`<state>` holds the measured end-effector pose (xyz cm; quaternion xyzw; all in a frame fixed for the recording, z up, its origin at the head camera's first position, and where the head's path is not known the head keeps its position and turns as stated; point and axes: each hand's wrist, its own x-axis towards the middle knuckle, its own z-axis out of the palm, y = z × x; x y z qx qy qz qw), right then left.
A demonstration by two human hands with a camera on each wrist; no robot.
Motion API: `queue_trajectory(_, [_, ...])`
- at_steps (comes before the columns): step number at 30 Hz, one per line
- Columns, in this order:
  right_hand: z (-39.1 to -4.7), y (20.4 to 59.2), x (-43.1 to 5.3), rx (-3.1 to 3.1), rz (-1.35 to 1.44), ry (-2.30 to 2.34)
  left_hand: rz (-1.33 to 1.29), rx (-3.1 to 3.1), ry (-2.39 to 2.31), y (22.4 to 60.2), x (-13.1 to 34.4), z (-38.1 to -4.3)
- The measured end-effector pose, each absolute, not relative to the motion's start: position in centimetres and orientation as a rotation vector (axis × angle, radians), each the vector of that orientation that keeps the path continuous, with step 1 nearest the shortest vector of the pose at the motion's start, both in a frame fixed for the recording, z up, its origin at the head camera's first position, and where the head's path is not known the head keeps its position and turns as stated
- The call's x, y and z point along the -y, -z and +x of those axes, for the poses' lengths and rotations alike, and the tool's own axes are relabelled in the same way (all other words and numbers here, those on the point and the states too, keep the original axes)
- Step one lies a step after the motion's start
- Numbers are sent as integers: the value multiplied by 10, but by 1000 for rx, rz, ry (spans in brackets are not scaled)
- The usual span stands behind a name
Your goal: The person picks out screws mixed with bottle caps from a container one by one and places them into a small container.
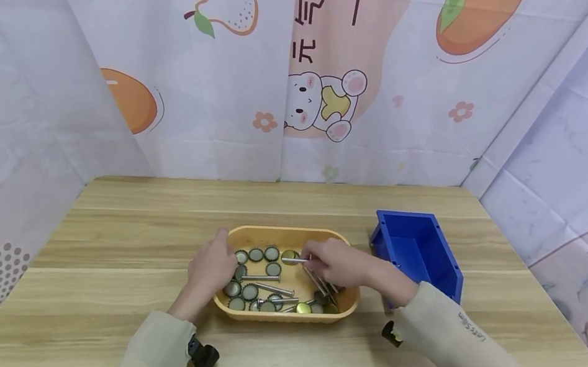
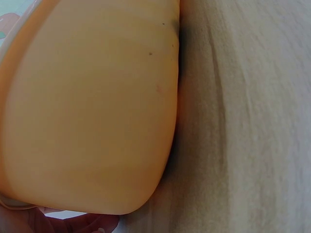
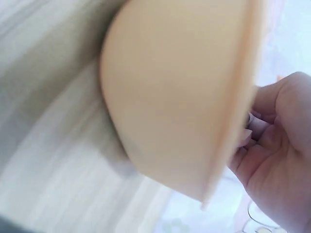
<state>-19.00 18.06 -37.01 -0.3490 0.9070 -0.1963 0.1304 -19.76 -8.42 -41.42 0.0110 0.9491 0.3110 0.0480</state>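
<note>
A: What is the left hand [image 1: 209, 270] doing?

B: Its fingers are gripping the left end of the yellow tray [image 1: 273, 235], which is resting on the wooden table [image 1: 112, 253].

A: And the right hand [image 1: 341, 262]?

B: Its fingers are pinching a metal nail [image 1: 295, 260] over the tray's right half. Bottle caps [image 1: 250, 292] and other nails [image 1: 274, 288] are lying inside, while a blue bin [image 1: 413, 248] is standing just beside the tray, to its right.

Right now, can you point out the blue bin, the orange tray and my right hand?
Blue bin [image 1: 411, 252], head view: its bare inside.
Orange tray [image 2: 92, 107], left wrist view: its outer wall.
Right hand [image 1: 340, 262], head view: back of the hand.
</note>
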Motion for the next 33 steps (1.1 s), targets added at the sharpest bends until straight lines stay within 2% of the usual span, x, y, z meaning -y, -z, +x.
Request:
queue_trajectory(19, [-198, 314, -222, -2793, -751, 817, 12, -2877, -965, 415, 85, -198])
queue_trajectory(33, [-206, 303, -261, -2832, -650, 945, 9, -2879, -959, 415, 85, -199])
